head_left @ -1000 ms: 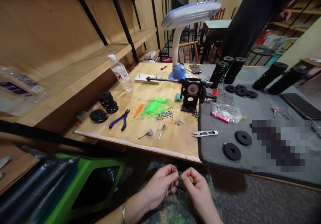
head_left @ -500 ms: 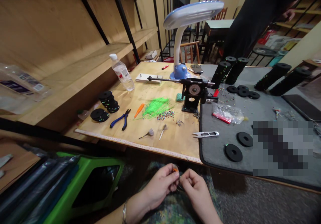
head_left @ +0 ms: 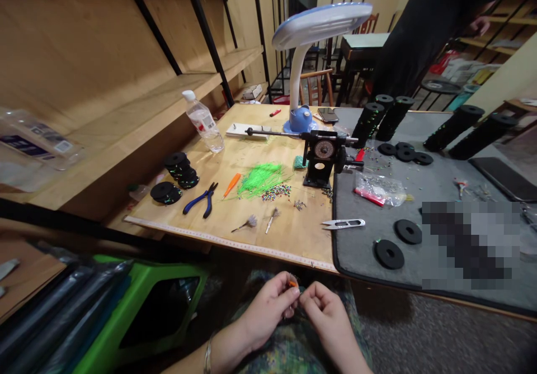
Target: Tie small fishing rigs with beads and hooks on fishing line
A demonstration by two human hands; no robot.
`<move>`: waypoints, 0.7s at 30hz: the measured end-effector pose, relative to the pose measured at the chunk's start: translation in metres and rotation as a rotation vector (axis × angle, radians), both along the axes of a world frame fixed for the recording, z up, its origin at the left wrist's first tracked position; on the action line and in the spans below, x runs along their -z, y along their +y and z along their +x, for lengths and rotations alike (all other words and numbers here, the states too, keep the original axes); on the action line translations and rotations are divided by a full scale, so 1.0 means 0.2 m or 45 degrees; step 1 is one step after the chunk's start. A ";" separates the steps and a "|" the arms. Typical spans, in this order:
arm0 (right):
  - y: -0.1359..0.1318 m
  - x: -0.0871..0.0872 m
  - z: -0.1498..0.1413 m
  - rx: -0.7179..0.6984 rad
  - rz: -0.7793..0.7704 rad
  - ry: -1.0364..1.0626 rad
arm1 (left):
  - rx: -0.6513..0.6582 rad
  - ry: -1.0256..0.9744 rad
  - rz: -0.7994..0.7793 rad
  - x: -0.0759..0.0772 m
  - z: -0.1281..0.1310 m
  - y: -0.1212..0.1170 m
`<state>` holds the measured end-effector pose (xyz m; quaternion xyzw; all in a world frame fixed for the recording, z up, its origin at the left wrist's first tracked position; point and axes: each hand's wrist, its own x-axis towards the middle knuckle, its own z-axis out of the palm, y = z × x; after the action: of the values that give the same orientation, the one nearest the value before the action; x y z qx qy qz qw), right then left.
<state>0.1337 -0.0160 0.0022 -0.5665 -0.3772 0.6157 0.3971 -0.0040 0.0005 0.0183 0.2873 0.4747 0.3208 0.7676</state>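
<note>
Over my lap, in front of the table edge, my left hand (head_left: pixel 272 301) is closed in a pinch on a small orange piece (head_left: pixel 292 284), mostly covered by the fingers. My right hand (head_left: pixel 325 307) is pinched close beside it, and what sits between its fingertips is too small to make out. On the wood beyond lie a feathery grey tuft on a stem (head_left: pixel 250 222) and a second one with a white stem (head_left: pixel 272 220). White thread snips (head_left: pixel 344 224) rest partly on the grey mat (head_left: pixel 361 251).
A black winding machine (head_left: pixel 321 156) with a long rod and a desk lamp (head_left: pixel 300 119) stand mid-table. Around them are green strands (head_left: pixel 262 178), beads (head_left: pixel 277 192), blue pliers (head_left: pixel 201 200), a water bottle (head_left: pixel 204 125) and black foam rings (head_left: pixel 389 254). A person (head_left: pixel 432 33) stands beyond.
My hands stay pinched together in nearly the same spot. The view has shifted very slightly, and things on the table lie where they were.
</note>
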 end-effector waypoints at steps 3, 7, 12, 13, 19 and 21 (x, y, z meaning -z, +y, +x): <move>0.00 0.00 0.00 0.003 -0.003 -0.011 | 0.012 0.012 0.017 0.00 0.00 0.00; 0.00 0.00 0.00 0.004 -0.007 -0.007 | 0.029 0.040 0.049 0.01 0.00 0.00; 0.00 0.01 0.01 -0.022 0.012 -0.017 | 0.044 0.049 0.062 0.01 -0.01 0.00; 0.00 0.01 0.01 -0.022 0.015 -0.019 | 0.044 0.046 0.058 0.01 -0.01 0.00; 0.00 -0.01 0.01 -0.038 0.016 -0.013 | 0.005 -0.029 -0.016 0.03 -0.01 0.00; 0.00 -0.01 0.00 -0.034 0.010 -0.008 | -0.003 -0.035 -0.019 0.03 -0.01 0.01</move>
<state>0.1344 -0.0162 0.0037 -0.5616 -0.3884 0.6179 0.3898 -0.0052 0.0016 0.0129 0.2767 0.4668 0.3219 0.7758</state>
